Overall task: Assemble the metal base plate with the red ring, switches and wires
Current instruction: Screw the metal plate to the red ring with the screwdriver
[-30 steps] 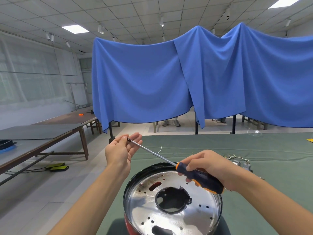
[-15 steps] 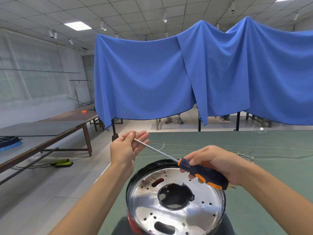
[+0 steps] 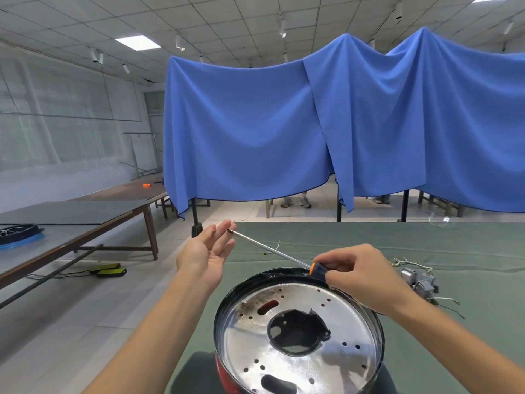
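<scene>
A round shiny metal base plate (image 3: 335,311) with a dark centre hole lies on the green table, a red ring (image 3: 221,371) showing under its near left edge. My right hand (image 3: 360,275) grips the black-and-orange handle of a long screwdriver (image 3: 267,247), whose shaft points up-left. My left hand (image 3: 208,253) is spread open, palm up, just left of the screwdriver tip, with a small screw-like speck by its fingertips. Grey switches with wires (image 3: 419,281) lie on the table to the right of the plate.
The green table (image 3: 369,240) stretches back and right, with a small loose wire (image 3: 272,247) beyond the shaft. Long dark tables (image 3: 85,211) stand at left across a tiled aisle. A blue cloth (image 3: 312,132) hangs behind.
My left hand has let go of the screwdriver tip and opened out flat. The right hand has slid up the handle, and the camera has tilted up slightly.
</scene>
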### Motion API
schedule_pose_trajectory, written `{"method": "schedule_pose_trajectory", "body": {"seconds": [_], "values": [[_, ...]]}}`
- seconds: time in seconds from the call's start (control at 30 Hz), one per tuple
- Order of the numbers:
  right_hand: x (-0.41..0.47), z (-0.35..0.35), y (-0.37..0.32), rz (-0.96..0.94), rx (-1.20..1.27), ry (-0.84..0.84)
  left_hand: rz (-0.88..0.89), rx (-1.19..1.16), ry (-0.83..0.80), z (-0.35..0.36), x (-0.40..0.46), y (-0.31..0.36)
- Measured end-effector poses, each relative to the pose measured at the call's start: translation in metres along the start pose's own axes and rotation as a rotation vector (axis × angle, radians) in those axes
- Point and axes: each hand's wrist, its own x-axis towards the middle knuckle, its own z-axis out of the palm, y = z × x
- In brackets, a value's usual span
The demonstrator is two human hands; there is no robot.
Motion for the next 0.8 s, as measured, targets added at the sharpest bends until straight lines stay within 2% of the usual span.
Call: {"method": "schedule_pose_trajectory", "body": {"seconds": [0.13, 0.43, 0.6, 0.8], "values": [[0.001, 0.005, 0.002, -0.042, -0.064, -0.016, -0.007, 0.0, 0.006, 0.0, 0.001, -0.002], [0.0, 0.004, -0.001, -0.021, -0.009, -0.016, -0.004, -0.093, -0.077, 0.0, -0.003, -0.003], [-0.002, 0.001, -0.013, 0.048, 0.15, -0.112, 0.073, -0.067, -0.072, 0.0, -0.003, -0.006], [0.0, -0.004, -0.014, 0.087, 0.184, -0.16, 0.189, -0.024, -0.109, 0.0, -0.005, -0.006]]}}
